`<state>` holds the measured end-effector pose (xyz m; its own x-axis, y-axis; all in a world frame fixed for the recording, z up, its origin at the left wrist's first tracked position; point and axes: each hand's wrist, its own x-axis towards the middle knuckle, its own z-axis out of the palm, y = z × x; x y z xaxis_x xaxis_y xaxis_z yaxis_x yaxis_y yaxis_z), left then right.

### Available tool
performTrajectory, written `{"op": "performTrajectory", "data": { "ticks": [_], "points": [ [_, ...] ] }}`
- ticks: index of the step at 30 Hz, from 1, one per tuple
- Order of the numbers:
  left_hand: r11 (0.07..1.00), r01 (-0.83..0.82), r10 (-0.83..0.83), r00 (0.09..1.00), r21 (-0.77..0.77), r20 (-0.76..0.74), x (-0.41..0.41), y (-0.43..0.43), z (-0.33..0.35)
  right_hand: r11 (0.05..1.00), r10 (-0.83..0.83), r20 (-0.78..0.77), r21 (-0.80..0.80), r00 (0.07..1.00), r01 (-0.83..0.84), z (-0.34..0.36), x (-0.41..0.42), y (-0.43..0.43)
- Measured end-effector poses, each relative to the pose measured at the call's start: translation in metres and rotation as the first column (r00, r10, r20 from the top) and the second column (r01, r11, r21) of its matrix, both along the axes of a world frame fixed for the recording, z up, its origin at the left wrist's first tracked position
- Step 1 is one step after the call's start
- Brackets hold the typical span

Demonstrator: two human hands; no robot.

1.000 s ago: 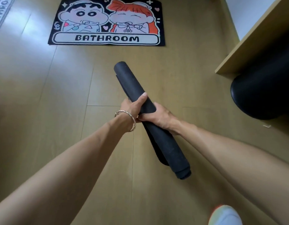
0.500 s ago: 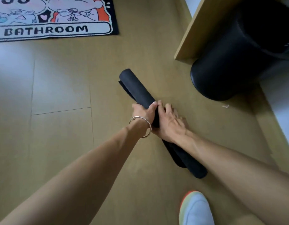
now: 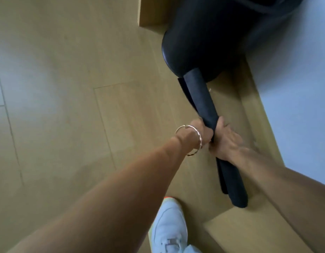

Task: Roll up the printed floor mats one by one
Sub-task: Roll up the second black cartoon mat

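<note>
Floorboards [image 3: 66, 106] stretch away at my left, and my white shoe [image 3: 169, 227] stands low in view. My left hand [image 3: 202, 132], with a bangle [image 3: 178, 129] at the wrist, curls round the middle of the rolled mat [image 3: 200, 95]. My right hand [image 3: 229, 143] grips the roll just beside it, the two hands touching. The roll slants from near my shoe up toward the black bin [image 3: 203, 42], and I judge it is lifted off the floor. A loose outer edge shows along its left side. I should squeeze evenly, tuck that flap in, and set the roll down seam-first so it cannot spring open.
</note>
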<state>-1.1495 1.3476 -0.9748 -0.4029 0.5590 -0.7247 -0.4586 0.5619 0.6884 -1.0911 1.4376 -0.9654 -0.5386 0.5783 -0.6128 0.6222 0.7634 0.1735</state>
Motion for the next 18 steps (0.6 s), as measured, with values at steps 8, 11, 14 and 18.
{"op": "performTrajectory", "data": {
  "ticks": [8, 11, 14, 18],
  "points": [
    [0.875, 0.483, -0.468, 0.862, 0.033, -0.196, 0.036, 0.053, 0.011, 0.985, -0.055, 0.026, 0.163, 0.998, 0.050, -0.011, 0.026, 0.073],
    [0.854, 0.521, -0.508, 0.823, -0.020, -0.255, 0.041, 0.058, 0.013, 0.969, -0.011, 0.018, 0.247, 1.000, 0.006, -0.026, 0.036, 0.093],
    [0.835, 0.546, -0.539, 0.783, -0.073, -0.310, 0.042, 0.056, 0.013, 0.951, 0.053, 0.030, 0.302, 0.998, -0.060, -0.034, 0.037, 0.104],
    [0.790, 0.599, -0.603, 0.722, -0.131, -0.338, 0.043, 0.053, 0.014, 0.932, 0.150, 0.079, 0.322, 0.986, -0.168, -0.040, 0.037, 0.110]
  ]
}}
